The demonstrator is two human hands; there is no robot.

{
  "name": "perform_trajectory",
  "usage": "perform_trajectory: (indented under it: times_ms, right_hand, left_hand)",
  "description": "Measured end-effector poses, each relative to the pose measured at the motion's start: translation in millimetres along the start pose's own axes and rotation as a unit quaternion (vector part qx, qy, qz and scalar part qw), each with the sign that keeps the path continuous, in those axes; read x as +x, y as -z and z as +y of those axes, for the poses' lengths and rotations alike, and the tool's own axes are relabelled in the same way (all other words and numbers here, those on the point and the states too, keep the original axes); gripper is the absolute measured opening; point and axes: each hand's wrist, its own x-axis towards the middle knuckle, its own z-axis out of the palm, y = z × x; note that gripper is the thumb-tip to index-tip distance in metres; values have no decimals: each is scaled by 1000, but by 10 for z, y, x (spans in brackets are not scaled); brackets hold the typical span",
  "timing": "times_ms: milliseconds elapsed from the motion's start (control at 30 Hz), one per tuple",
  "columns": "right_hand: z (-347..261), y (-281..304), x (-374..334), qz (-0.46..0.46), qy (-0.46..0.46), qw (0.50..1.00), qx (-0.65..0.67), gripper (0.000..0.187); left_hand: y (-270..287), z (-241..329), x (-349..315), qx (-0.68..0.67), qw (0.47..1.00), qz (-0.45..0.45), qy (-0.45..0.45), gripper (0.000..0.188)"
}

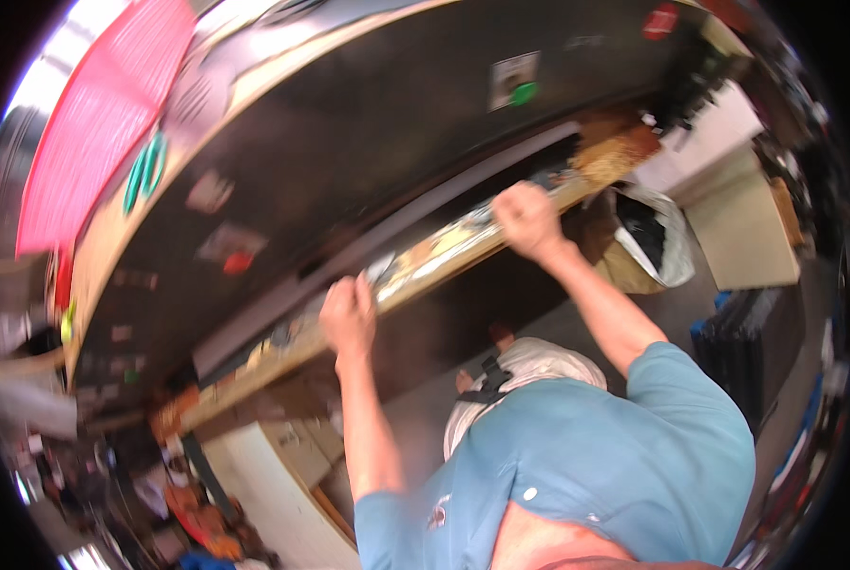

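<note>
A narrow wood-edged ledge (415, 286) runs slantwise, rising to the right, with the left hand (349, 318) and the right hand (527, 220) at it, well apart. The fingers of both look curled inward, but blur leaves me unable to tell whether either hand is closed fully or pinching something. The left forearm (363, 418) points nearly straight away from the body; the right forearm (601, 304) slants inward from the right. Between the hands, small blurred clutter and a shiny strip (444, 255) crowd the ledge. Beyond it spreads a broad dark panel (349, 142) bearing a red piece (238, 262) and a green piece (524, 93). Green handles (145, 173) lie at upper left, beside a pink ribbed sheet (102, 133). A pale bag (677, 252) with dark contents stands right of the right hand.
</note>
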Motion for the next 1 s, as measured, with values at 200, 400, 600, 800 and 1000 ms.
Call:
perform_trajectory:
  times_ms: [200,400,600,800,1000]
  right_hand:
    - [95,-211,118,15,-51,998,-27,14]
    - [62,-313,168,-48,-76,996,-13,17]
    - [151,-280,63,-36,-70,997,-3,16]
    - [-32,-89,-160,-37,-260,964,52,22]
    - [-758,-392,-130,-43,-219,957,187,22]
  left_hand:
    - [-42,-76,283,-11,1000,-24,-8,39]
    - [-134,-238,373,4,999,-21,-35,38]
    - [-224,-223,243,-40,998,10,-50,37]
    - [-262,-131,-200,-29,998,4,-57,35]
    - [95,91,-542,-77,990,-115,-31,26]
